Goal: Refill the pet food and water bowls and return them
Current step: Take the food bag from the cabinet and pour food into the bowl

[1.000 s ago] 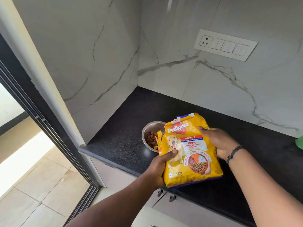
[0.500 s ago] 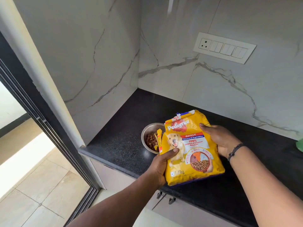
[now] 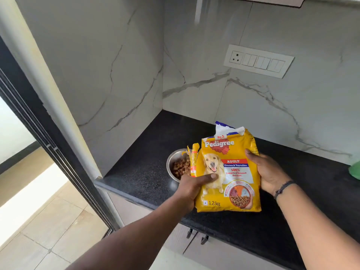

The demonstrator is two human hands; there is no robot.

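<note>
Both hands' fingers clamped on upright food bag, beside kibble bowl.

Lower centre of the frame, a food bag is held between both hands above the bench; the bowl sits on the bench just left of it, kibble inside.

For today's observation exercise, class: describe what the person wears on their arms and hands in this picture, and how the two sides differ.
Both forearms are bare, with no sleeves showing as far as the picture reaches, and neither hand wears a glove. The right hand has a thin dark braided band around its wrist, with a small knot or bead on it. The left hand and its wrist carry nothing: no band, watch or ring can be seen.
</note>
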